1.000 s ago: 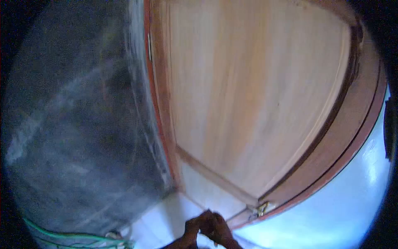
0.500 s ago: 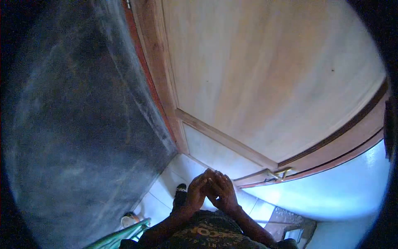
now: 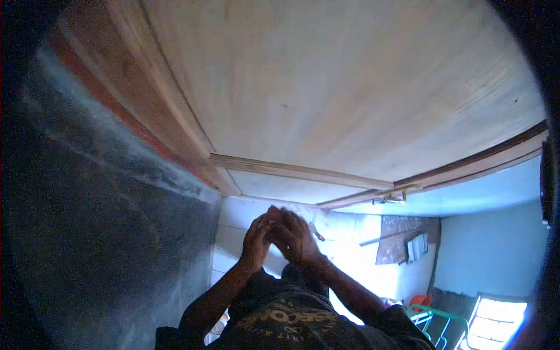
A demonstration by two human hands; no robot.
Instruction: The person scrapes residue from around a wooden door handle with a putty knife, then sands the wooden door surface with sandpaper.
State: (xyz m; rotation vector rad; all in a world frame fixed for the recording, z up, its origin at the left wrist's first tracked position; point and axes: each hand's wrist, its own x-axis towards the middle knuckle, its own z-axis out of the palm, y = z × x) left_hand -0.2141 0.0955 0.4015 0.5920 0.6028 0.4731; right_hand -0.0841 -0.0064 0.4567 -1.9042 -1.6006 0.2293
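My left hand (image 3: 254,238) and my right hand (image 3: 298,238) are brought together in front of my body, above the pale tiled floor (image 3: 230,233). Fingers of both are bent inward and touch or overlap at the tips. Whatever may lie between them is too dark and blurred to make out. Beyond the hands stands a large wooden door (image 3: 326,87) with pale, streaked panels and a brass-coloured handle (image 3: 396,198). Neither hand touches the door.
A dark, scuffed wall (image 3: 128,233) rises at the left. A small tool with a reddish handle (image 3: 318,234) lies on the floor. To the right are a grey boxy object (image 3: 416,248), a green metal frame (image 3: 449,316), an orange item (image 3: 421,302) and a bright window (image 3: 496,321).
My view has turned to the right, bringing the window and more of the green frame into sight. The hands stay together, with the fingers slightly shifted against each other.
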